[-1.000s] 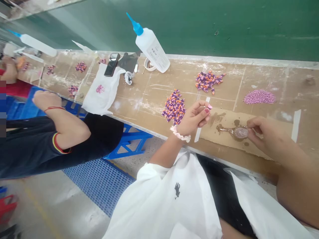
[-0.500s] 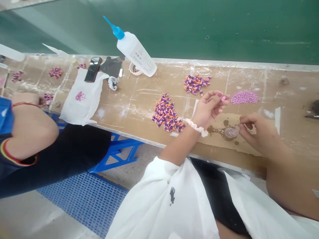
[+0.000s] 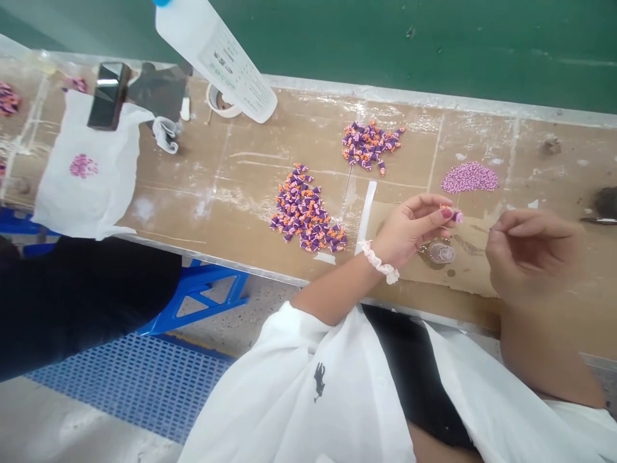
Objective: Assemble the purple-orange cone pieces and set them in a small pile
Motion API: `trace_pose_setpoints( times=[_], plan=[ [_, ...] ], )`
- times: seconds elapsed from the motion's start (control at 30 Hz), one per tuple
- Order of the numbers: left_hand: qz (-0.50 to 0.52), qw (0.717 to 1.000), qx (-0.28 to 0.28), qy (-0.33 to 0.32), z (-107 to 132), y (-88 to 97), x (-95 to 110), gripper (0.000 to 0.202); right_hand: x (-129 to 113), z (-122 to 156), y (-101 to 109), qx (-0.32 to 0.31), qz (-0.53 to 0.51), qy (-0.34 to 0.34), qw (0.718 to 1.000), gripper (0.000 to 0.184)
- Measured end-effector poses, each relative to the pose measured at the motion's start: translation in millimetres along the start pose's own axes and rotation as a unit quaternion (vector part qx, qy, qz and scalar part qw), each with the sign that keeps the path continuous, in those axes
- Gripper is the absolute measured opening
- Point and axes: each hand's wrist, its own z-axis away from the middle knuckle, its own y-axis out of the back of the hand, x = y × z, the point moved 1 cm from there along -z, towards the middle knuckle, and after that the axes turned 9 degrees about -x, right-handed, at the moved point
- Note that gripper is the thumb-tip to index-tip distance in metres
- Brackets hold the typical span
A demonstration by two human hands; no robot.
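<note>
L hand (image 3: 414, 225) up off the desk (image 3: 250, 193), thumb + forefinger pinching one small purple-orange piece (image 3: 454, 216) at the tips; other fingers loosely curled. White scrunchie (image 3: 380, 262) on that wrist.

R hand (image 3: 530, 251) just right of the piece, not touching it. Fingertips drawn together in a pinch, can't tell if anything's in it.

Below + between both hands: round clear thing (image 3: 441, 252) (dish or blob, can't tell) on a cardboard sheet (image 3: 467, 273), brown stains round it.

Just left of L hand: white tape strip (image 3: 365, 206), then big pile (image 3: 306, 209) of the same purple-orange pcs. Beyond L hand: smaller pile (image 3: 369, 141). Beyond its fingertips: pink bead heap (image 3: 470, 177).

Well left of L hand: squeeze bottle (image 3: 216, 51) tilted, tape roll (image 3: 222, 103) beside it, phone (image 3: 108, 93) at edge of white cloth (image 3: 81, 186)
</note>
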Motion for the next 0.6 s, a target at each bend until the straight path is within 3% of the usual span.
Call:
trace_pose_setpoints(
  times=[0.3,0.43,0.6],
  plan=[
    [-0.061,0.997,-0.04,0.04,2.3,-0.2,-8.0,0.038,-2.6,2.8,0.9,-0.051,0.074,0.024,0.996,0.029],
    [-0.04,0.996,-0.041,0.069,2.8,-1.2,-7.9,0.042,-2.8,3.9,0.4,-0.091,0.062,0.017,0.994,0.031],
    [-0.023,0.995,-0.047,0.087,3.9,-3.6,-7.2,0.043,-1.3,4.6,1.3,-0.093,0.067,0.027,0.993,0.031]
  ],
)
